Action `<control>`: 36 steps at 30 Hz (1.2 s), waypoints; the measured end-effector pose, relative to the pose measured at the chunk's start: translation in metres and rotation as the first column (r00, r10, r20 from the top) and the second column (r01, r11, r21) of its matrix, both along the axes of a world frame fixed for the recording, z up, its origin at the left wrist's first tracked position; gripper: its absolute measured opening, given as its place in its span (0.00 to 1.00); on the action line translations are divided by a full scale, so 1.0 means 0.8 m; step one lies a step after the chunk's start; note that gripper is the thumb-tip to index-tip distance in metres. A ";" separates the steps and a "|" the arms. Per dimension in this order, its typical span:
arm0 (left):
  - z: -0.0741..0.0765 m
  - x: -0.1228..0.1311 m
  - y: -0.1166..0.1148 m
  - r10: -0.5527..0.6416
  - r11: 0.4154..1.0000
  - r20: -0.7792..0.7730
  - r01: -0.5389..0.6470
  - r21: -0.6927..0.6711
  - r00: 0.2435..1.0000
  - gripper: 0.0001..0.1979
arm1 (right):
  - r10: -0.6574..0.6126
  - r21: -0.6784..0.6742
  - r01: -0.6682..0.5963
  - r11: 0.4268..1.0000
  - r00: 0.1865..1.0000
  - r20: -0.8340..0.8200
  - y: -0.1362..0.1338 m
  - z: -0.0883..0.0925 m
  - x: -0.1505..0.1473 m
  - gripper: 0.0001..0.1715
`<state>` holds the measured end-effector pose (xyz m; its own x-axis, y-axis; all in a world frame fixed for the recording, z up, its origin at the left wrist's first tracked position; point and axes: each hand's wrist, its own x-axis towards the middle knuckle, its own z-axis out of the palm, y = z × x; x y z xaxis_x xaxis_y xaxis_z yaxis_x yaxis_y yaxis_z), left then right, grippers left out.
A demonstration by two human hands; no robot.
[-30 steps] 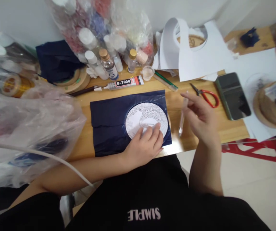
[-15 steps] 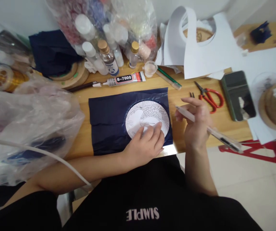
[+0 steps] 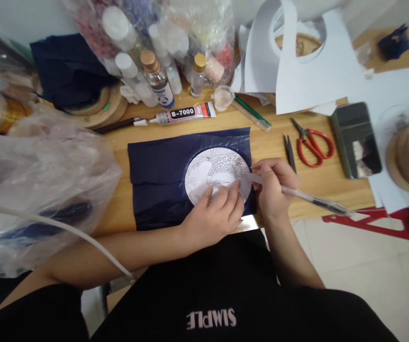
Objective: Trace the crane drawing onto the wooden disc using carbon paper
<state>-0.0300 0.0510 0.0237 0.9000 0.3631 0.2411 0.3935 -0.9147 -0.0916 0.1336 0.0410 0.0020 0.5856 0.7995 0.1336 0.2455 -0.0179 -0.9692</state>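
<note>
A dark blue sheet [image 3: 158, 175] lies flat on the wooden table [image 3: 326, 185]. On its right part sits a round white paper [image 3: 216, 171] with a line drawing of a bird. My left hand [image 3: 213, 216] rests on the lower edge of that round paper, fingers spread flat and pressing it down. My right hand [image 3: 272, 190] is closed round a clear pen [image 3: 307, 198], whose tip touches the right edge of the round paper.
Red-handled scissors [image 3: 313, 145], small black snips [image 3: 290, 152] and a dark phone [image 3: 356, 140] lie to the right. A B-7000 glue tube [image 3: 181, 114], small bottles [image 3: 156, 80], bags of beads and cut white paper [image 3: 311, 71] crowd the back. A big plastic bag [image 3: 36, 190] fills the left.
My right hand turned the pen into a writing grip and moved left, bringing the tip down onto the round paper's right edge. My left hand stayed put.
</note>
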 end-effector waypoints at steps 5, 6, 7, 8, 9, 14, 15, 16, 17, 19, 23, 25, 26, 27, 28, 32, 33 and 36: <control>0.000 0.000 0.000 0.005 1.000 -0.005 -0.005 0.007 1.000 0.20 | -0.112 0.063 0.117 0.991 0.990 -0.084 0.004 0.004 -0.002 0.09; 0.000 0.000 -0.001 0.005 1.000 -0.005 -0.004 0.009 1.000 0.20 | -0.144 0.082 0.154 0.985 0.983 -0.111 0.005 0.006 -0.003 0.09; 0.000 0.000 -0.001 0.004 1.000 -0.003 -0.004 0.011 1.000 0.20 | -0.170 0.103 0.184 0.978 0.977 -0.132 0.006 0.008 -0.003 0.09; 0.000 0.000 -0.001 0.005 1.000 0.000 -0.005 0.011 1.000 0.20 | -0.187 0.123 0.205 0.971 0.972 -0.145 0.007 0.010 -0.003 0.09; 0.000 0.000 -0.001 0.006 1.000 0.004 -0.006 0.011 1.000 0.20 | -0.195 0.138 0.216 0.967 0.969 -0.151 0.008 0.012 -0.004 0.10; -0.001 0.000 0.000 0.003 1.000 0.008 -0.003 0.004 1.000 0.20 | -0.169 0.131 0.191 0.973 0.972 -0.165 0.008 0.013 -0.005 0.09; -0.002 0.000 -0.001 0.002 1.000 0.008 -0.002 0.004 1.000 0.20 | -0.157 0.118 0.178 0.977 0.973 -0.167 0.007 0.012 -0.005 0.09; -0.002 0.000 -0.001 0.000 1.000 0.007 0.000 0.004 1.000 0.20 | -0.145 0.100 0.163 0.982 0.975 -0.165 0.006 0.011 -0.004 0.08; -0.002 0.000 -0.001 -0.001 1.000 0.007 0.001 0.004 1.000 0.20 | -0.133 0.079 0.147 0.986 0.978 -0.162 0.005 0.009 -0.004 0.08; -0.002 0.000 -0.001 -0.003 1.000 0.006 0.003 0.000 1.000 0.21 | -0.114 0.042 0.121 0.992 0.983 -0.143 0.003 0.004 -0.003 0.08; 0.000 0.000 -0.001 -0.007 1.000 -0.013 0.007 -0.012 1.000 0.21 | -0.107 0.003 0.107 0.994 0.992 -0.063 0.000 -0.002 -0.001 0.09; 0.001 0.000 0.000 -0.006 1.000 -0.017 0.006 -0.013 1.000 0.21 | -0.108 -0.016 0.109 0.994 0.994 0.011 -0.001 -0.003 -0.001 0.09; 0.001 0.000 0.000 -0.004 1.000 -0.016 0.004 -0.012 1.000 0.21 | -0.114 -0.026 0.115 0.993 0.992 0.046 -0.001 -0.003 -0.002 0.10; 0.001 0.000 0.000 -0.002 1.000 -0.013 0.002 -0.009 1.000 0.21 | -0.125 -0.032 0.128 0.991 0.990 0.071 -0.002 -0.002 -0.002 0.10; 0.002 0.000 0.000 -0.001 1.000 -0.012 0.001 -0.006 1.000 0.21 | -0.142 -0.034 0.145 0.989 0.987 0.080 -0.002 -0.001 -0.003 0.11; 0.002 0.000 0.000 0.004 1.000 -0.007 -0.004 0.002 1.000 0.20 | -0.218 0.023 0.218 0.976 0.976 0.008 -0.001 0.002 -0.005 0.12; 0.002 0.000 0.000 0.004 1.000 -0.007 -0.004 0.001 1.000 0.20 | -0.229 0.041 0.229 0.973 0.973 -0.007 0.000 0.003 -0.006 0.12; 0.001 0.000 -0.001 0.004 1.000 -0.008 -0.004 -0.006 1.000 0.20 | -0.233 0.068 0.235 0.970 0.972 -0.025 0.002 0.004 -0.007 0.11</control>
